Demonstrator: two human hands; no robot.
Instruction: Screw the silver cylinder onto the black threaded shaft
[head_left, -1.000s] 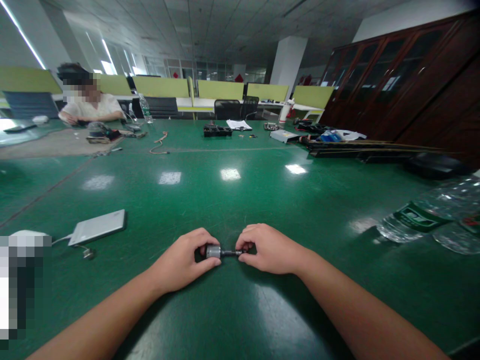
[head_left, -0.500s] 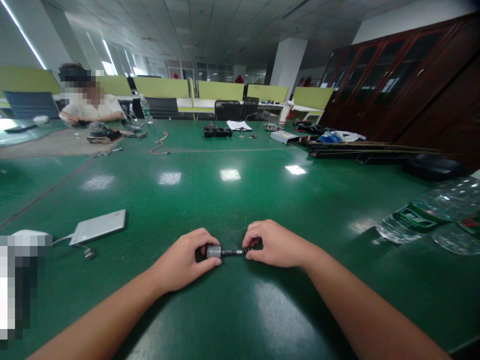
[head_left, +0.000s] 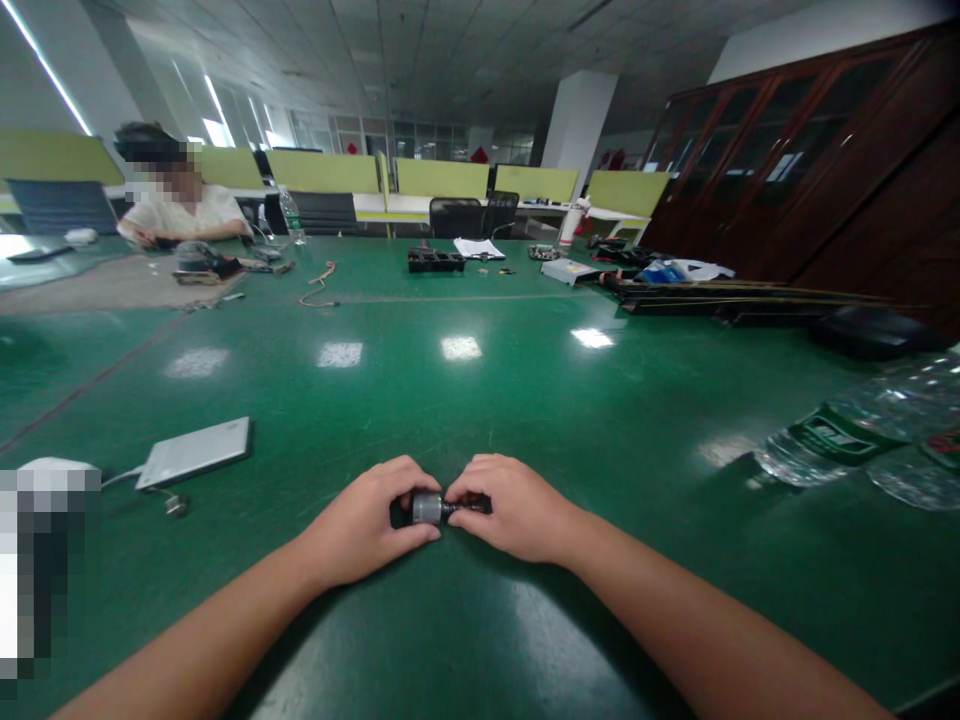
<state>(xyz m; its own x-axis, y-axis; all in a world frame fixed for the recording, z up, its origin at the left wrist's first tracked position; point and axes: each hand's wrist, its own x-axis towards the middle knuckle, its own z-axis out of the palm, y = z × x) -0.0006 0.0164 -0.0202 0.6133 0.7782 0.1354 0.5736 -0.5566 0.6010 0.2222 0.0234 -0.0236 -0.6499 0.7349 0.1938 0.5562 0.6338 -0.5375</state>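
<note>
Green is the colour of the big shiny table (head_left: 525,400), and both hands rest on it, close to the near edge. The left hand (head_left: 367,520) is curled tight around a small silver metal part (head_left: 427,507), with the thumb under it and the fingers over the top. The right hand (head_left: 517,510) is pinched narrow on a thin dark rod (head_left: 463,506) that sticks out of the silver part. The two hands almost touch, and the little part sits between them, just on or just above the table top; I cannot tell which. The part is small and smooth, so I think it could slip out of the fingers if the grip gets loose, and then it could roll away across the slick table. If the hands push crooked, the thin rod might bend or jam. A flat grey box (head_left: 196,451) with a wire lies well off to the left. Clear water bottles (head_left: 847,430) lie on their sides far to the right. Another person (head_left: 184,210) sits at the far left end of the table, busy with other small things.
</note>
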